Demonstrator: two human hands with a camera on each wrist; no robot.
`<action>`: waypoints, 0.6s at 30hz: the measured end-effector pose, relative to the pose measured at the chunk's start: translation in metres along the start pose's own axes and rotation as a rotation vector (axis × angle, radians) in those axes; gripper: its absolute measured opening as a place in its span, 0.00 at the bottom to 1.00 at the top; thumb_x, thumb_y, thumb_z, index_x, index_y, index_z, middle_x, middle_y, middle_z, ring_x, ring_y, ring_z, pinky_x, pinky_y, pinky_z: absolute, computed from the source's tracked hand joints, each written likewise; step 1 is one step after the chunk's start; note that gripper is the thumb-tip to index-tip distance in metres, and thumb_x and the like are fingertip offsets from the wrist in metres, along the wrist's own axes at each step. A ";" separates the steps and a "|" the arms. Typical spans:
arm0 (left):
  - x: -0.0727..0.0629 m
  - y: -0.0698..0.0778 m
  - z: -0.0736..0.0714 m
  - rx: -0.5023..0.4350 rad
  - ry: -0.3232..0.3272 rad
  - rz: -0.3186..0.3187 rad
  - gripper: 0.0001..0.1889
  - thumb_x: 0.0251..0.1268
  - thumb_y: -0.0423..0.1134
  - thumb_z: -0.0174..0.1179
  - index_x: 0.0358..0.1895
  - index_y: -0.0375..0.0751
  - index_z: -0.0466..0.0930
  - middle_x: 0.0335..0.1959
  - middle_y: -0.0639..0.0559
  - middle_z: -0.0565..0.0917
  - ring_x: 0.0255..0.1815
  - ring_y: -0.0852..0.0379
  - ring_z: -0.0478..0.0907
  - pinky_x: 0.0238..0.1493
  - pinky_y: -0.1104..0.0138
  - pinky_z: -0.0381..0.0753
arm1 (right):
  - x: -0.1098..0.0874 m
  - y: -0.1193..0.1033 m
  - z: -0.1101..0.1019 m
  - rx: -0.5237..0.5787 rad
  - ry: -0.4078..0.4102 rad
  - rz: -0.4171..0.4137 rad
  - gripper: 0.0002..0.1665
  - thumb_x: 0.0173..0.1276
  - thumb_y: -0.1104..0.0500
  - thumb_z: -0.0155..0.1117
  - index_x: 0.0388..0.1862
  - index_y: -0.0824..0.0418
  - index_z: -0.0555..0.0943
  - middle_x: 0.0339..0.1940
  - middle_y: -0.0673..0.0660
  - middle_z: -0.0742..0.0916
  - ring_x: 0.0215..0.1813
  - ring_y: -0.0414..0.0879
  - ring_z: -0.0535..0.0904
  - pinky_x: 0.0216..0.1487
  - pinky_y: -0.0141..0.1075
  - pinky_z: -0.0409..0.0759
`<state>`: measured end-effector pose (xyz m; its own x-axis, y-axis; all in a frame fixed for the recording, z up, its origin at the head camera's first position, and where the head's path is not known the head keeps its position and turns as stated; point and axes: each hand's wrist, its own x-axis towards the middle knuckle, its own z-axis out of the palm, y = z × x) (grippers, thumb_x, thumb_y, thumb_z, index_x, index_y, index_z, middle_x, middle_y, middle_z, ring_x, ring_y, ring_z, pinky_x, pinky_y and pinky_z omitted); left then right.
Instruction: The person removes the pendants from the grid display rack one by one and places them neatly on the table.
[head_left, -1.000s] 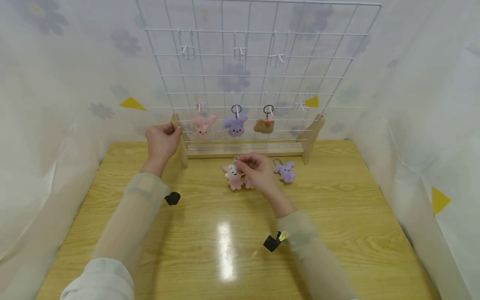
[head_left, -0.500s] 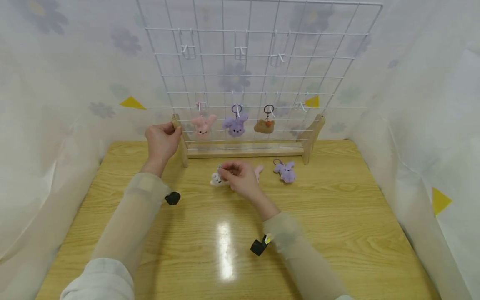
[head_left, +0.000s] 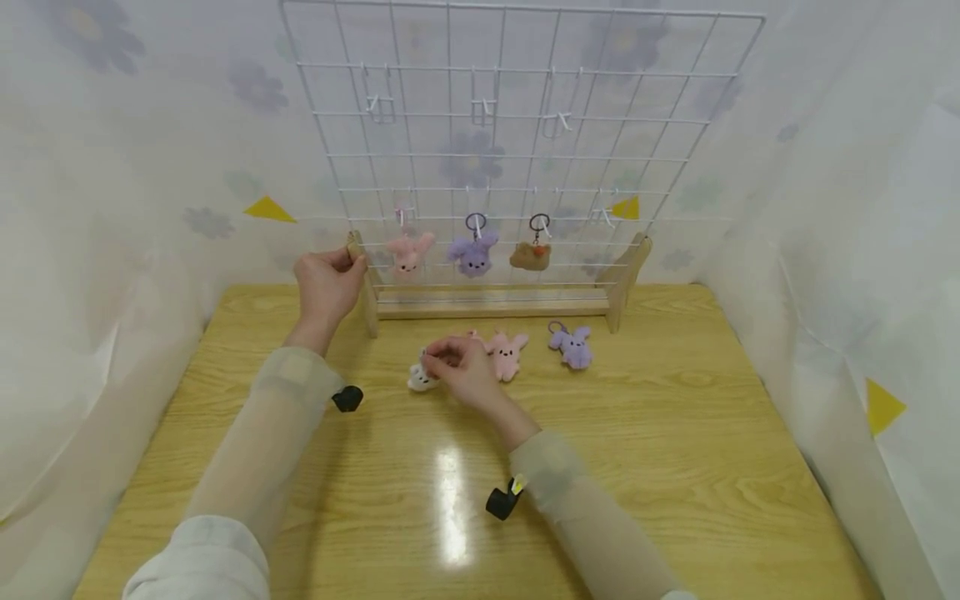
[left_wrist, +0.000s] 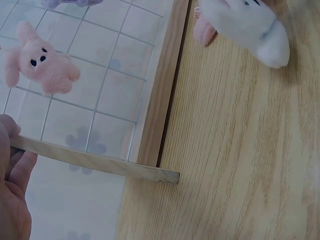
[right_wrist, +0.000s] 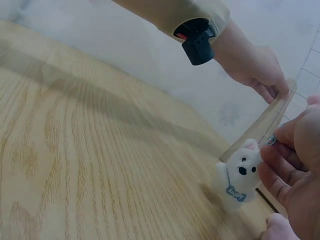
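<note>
My left hand [head_left: 327, 287] grips the left wooden upright [head_left: 366, 296] of a rack with a white wire grid. In front of the rack, my right hand [head_left: 474, 377] pinches the metal clasp [right_wrist: 271, 139] of a white plush dog keychain [right_wrist: 240, 172]. The dog hangs close over the table, facing the right wrist camera, with a blue-grey tag at its neck. Beside the right hand lies a pink plush rabbit [head_left: 507, 356], and another pink piece behind the hand is mostly hidden. Farther right, a purple plush rabbit keychain [head_left: 575, 347] lies on the table.
From the grid's lower hooks hang a pink plush rabbit [head_left: 408, 255], a purple one [head_left: 474, 255] and a brown plush bear [head_left: 531, 257]. The lower right hook [head_left: 603, 217] and three upper hooks are bare. Patterned white sheets [head_left: 840, 208] enclose the wooden table [head_left: 637, 467].
My right hand has moved left and toward me, carrying the white plush dog off the pink plush, which now shows more. My left hand keeps its grip on the upright.
</note>
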<state>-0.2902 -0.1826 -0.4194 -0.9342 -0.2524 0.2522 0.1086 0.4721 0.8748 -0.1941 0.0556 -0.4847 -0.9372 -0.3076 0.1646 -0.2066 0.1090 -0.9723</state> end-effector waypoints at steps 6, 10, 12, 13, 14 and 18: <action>-0.001 0.000 0.000 0.000 -0.009 -0.023 0.15 0.76 0.39 0.65 0.55 0.31 0.89 0.45 0.36 0.90 0.42 0.50 0.89 0.35 0.76 0.82 | 0.009 0.007 0.003 -0.040 0.017 0.059 0.05 0.75 0.67 0.69 0.44 0.70 0.87 0.37 0.59 0.90 0.36 0.43 0.85 0.39 0.34 0.85; 0.000 0.001 0.000 -0.004 -0.006 -0.022 0.15 0.76 0.38 0.65 0.55 0.31 0.89 0.45 0.36 0.90 0.41 0.51 0.89 0.34 0.76 0.82 | 0.019 0.011 0.005 -0.046 0.053 0.111 0.07 0.75 0.65 0.70 0.46 0.68 0.88 0.37 0.58 0.91 0.37 0.44 0.86 0.40 0.35 0.85; 0.000 0.001 0.000 -0.002 -0.003 -0.018 0.15 0.76 0.39 0.65 0.55 0.31 0.89 0.44 0.36 0.90 0.40 0.51 0.89 0.33 0.76 0.82 | 0.025 0.013 0.005 -0.045 0.064 0.132 0.07 0.75 0.64 0.70 0.46 0.68 0.88 0.37 0.57 0.91 0.36 0.44 0.86 0.40 0.35 0.85; 0.000 0.000 0.000 -0.002 -0.003 -0.018 0.15 0.76 0.39 0.65 0.55 0.31 0.89 0.44 0.36 0.90 0.40 0.51 0.88 0.33 0.76 0.81 | 0.027 0.014 0.005 -0.043 0.068 0.148 0.07 0.75 0.63 0.70 0.46 0.68 0.88 0.36 0.57 0.91 0.36 0.44 0.86 0.40 0.34 0.85; 0.000 0.000 -0.001 0.001 -0.003 -0.017 0.15 0.76 0.39 0.65 0.55 0.31 0.89 0.44 0.36 0.90 0.40 0.51 0.88 0.33 0.76 0.81 | 0.030 0.016 0.005 -0.042 0.070 0.163 0.08 0.75 0.63 0.70 0.46 0.68 0.88 0.36 0.57 0.90 0.36 0.44 0.86 0.40 0.34 0.85; 0.000 0.000 -0.001 0.012 -0.007 -0.009 0.15 0.76 0.40 0.65 0.55 0.32 0.89 0.44 0.36 0.90 0.41 0.50 0.88 0.34 0.75 0.81 | 0.040 0.020 0.005 -0.036 0.067 0.183 0.08 0.76 0.63 0.69 0.46 0.69 0.87 0.36 0.57 0.90 0.37 0.44 0.86 0.39 0.33 0.85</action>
<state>-0.2898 -0.1834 -0.4189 -0.9375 -0.2508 0.2412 0.0961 0.4796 0.8722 -0.2342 0.0410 -0.4979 -0.9763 -0.2164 -0.0029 -0.0394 0.1913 -0.9807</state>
